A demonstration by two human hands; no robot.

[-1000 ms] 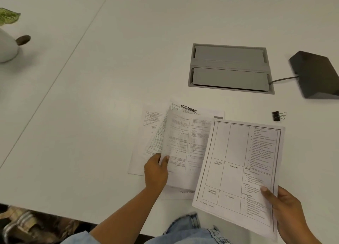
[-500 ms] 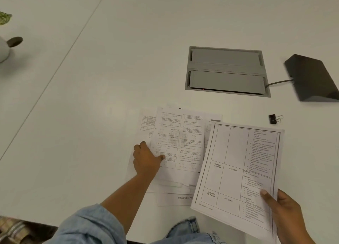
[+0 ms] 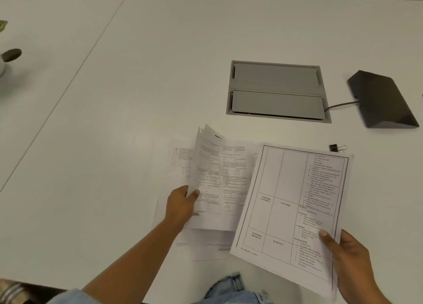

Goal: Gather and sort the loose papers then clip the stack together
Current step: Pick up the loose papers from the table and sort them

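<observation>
My right hand (image 3: pixel 352 264) grips the lower right corner of a sheet printed with a timetable grid (image 3: pixel 290 203), held above the white table. My left hand (image 3: pixel 182 204) pinches the left edge of a densely printed sheet (image 3: pixel 219 178) and lifts it, so its left side curls up. Under it lie other loose papers (image 3: pixel 180 157), fanned out flat on the table. A small black binder clip (image 3: pixel 334 147) rests on the table just beyond the timetable sheet's top right corner, untouched.
A grey recessed cable box (image 3: pixel 277 91) sits in the table behind the papers. A black wedge-shaped device (image 3: pixel 384 100) with a cord stands at the right. A white pot (image 3: pixel 2 65) is at the far left edge. The table's front edge runs near my knees.
My left hand went from pressing flat on the spread papers to pinching the printed sheet's left edge and raising it. The right hand kept holding the timetable sheet almost still.
</observation>
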